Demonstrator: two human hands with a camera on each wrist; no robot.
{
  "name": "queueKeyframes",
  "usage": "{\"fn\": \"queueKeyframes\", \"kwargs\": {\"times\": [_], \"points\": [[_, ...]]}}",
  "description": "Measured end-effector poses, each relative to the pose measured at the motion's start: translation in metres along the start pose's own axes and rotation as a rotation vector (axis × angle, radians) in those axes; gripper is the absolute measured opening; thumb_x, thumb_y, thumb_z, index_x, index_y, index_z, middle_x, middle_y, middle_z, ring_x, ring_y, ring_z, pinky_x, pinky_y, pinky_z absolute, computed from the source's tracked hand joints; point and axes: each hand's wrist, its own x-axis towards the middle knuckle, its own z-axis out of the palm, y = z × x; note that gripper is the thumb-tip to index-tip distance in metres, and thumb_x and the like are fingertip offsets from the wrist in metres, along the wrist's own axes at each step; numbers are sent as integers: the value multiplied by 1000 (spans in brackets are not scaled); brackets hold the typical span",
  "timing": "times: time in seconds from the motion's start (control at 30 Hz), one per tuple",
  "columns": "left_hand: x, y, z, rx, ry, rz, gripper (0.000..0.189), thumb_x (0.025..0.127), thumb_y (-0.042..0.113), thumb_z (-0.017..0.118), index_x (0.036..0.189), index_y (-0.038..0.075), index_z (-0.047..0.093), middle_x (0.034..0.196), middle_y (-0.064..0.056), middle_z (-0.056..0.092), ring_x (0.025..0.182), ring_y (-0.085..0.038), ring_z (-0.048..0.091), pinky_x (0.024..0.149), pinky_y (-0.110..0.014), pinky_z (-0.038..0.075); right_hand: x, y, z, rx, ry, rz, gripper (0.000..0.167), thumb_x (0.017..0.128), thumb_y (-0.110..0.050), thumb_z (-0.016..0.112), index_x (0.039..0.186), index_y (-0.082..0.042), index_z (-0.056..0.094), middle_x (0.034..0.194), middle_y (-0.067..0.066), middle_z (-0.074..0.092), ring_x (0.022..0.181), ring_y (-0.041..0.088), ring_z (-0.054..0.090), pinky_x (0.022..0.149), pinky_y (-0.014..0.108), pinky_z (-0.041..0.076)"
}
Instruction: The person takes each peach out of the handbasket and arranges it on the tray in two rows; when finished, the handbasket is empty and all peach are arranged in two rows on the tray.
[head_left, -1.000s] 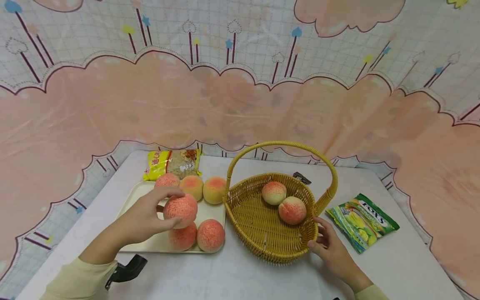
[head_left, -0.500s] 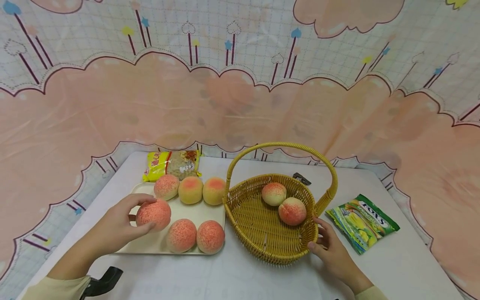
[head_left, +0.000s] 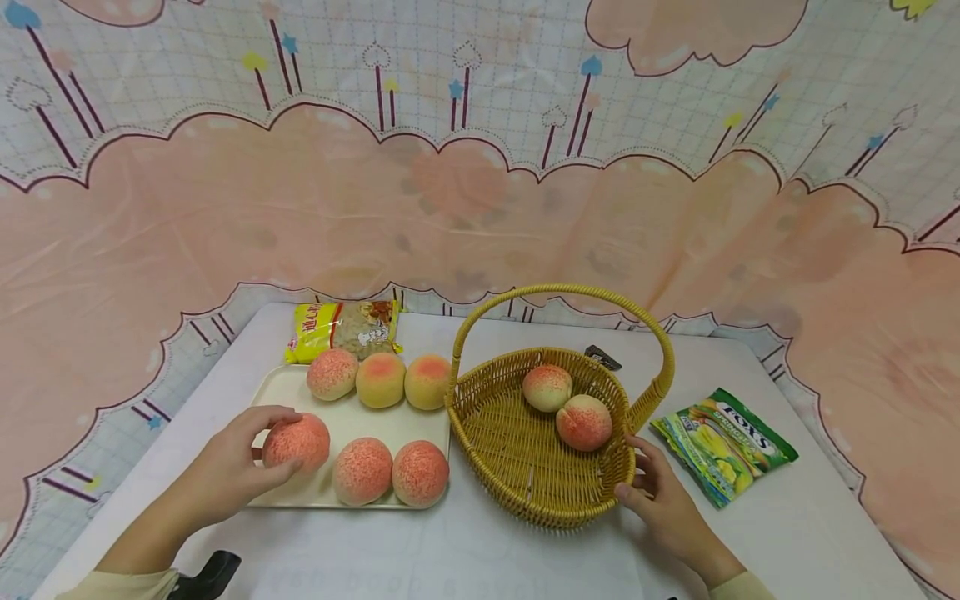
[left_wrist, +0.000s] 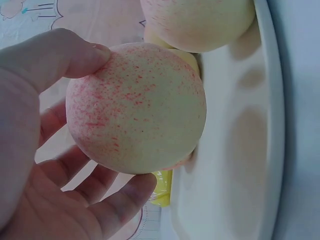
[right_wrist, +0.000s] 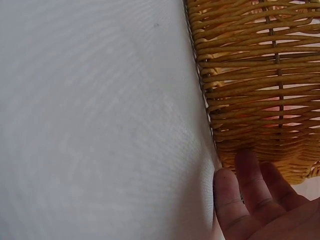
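Note:
My left hand [head_left: 236, 461] holds a pink-speckled toy peach [head_left: 300, 442] at the front left part of the cream tray [head_left: 378, 421]. In the left wrist view, the thumb lies on one side of the peach [left_wrist: 140, 110] and the fingers on the other. Whether it touches the tray I cannot tell. Two pink peaches [head_left: 363, 472] sit to its right, and one pink and two yellow ones [head_left: 381, 381] line the tray's back. My right hand [head_left: 663, 500] holds the right side of a wicker basket [head_left: 517, 442], its fingertips against the outer weave. Two peaches [head_left: 584, 422] lie inside.
A yellow food packet [head_left: 345, 330] lies behind the tray. To the right of the basket is a green FOX'S candy bag [head_left: 723, 446]. A small black packet [head_left: 602, 357] lies behind the basket, whose tall handle [head_left: 562, 288] arches upward.
My left hand has moved left and down with the pink peach, away from the two front peaches, which show fully now. The right hand and basket have stayed in place.

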Motion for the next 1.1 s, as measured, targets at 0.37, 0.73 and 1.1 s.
{"fn": "queueKeyframes", "kwargs": {"times": [0.37, 0.73, 1.1], "points": [[-6, -11, 13, -3, -22, -45, 54, 78, 15, 85, 123, -1, 60, 124, -19, 57, 113, -33, 52, 75, -28, 55, 0, -1, 0, 1, -6, -7, 64, 101, -14, 61, 153, -10, 25, 145, 36, 38, 115, 35, 57, 88, 34, 51], [-9, -12, 19, -16, -28, -48, 51, 79, 14, 83, 122, -2, 59, 125, -21, 56, 114, -34, 52, 74, -27, 55, 0, -1, 0, 6, -5, -4, 65, 101, -13, 61, 153, -9, 24, 144, 36, 39, 113, 34, 57, 85, 29, 51], [-11, -13, 18, -8, -70, -58, 53, 79, 18, 84, 122, 0, 60, 125, -19, 57, 115, -35, 53, 79, -42, 55, 0, -1, 1, 13, -3, 25, 64, 101, -15, 61, 154, -11, 24, 146, 35, 37, 114, 34, 56, 88, 37, 52]]}}
